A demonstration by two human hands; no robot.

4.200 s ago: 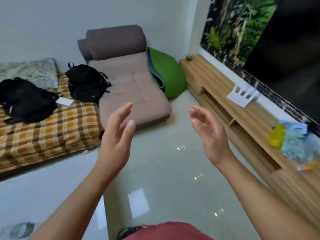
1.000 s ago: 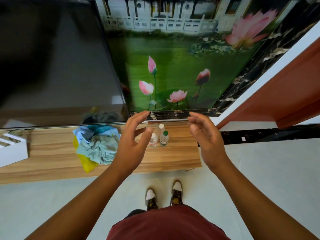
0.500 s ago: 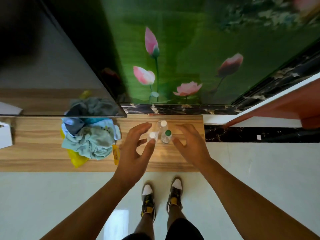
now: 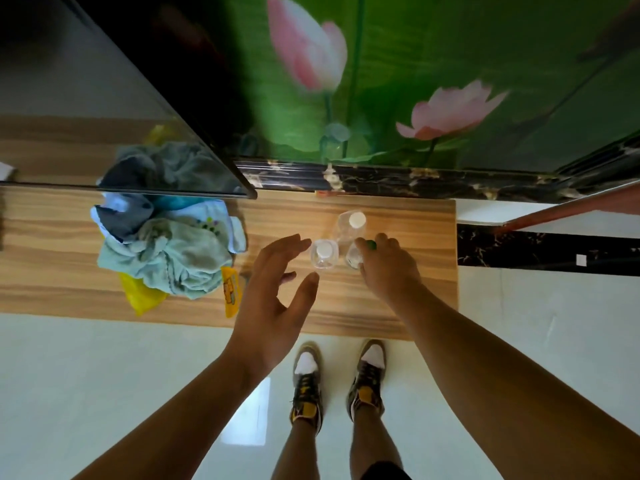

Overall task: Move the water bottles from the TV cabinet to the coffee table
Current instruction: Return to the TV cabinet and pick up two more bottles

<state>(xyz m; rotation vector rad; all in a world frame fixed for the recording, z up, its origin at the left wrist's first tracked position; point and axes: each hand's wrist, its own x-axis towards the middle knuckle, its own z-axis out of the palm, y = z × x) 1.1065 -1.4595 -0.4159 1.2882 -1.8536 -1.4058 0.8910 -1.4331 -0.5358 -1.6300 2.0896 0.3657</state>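
Note:
Three clear water bottles stand close together on the wooden TV cabinet (image 4: 408, 299), seen from above. A white-capped bottle (image 4: 351, 225) is the farthest. A second white-capped bottle (image 4: 323, 253) stands in front of it on the left. The green-capped bottle (image 4: 354, 256) is on the right, and my right hand (image 4: 388, 268) wraps its fingers around it, covering most of the cap. Fingers spread, my left hand (image 4: 273, 292) hovers just left of the near white-capped bottle, apart from it.
A heap of crumpled cloths (image 4: 166, 247) with a yellow bag (image 4: 142, 299) lies on the cabinet to the left. A large TV screen (image 4: 86, 98) hangs over the cabinet's back left. The cabinet's right end (image 4: 455, 258) is close to the bottles. My feet stand on pale floor tiles (image 4: 104, 375).
I have leaned closer over the cabinet. My right hand moved forward and closed around the green-capped bottle. My left hand edged nearer the front white-capped bottle.

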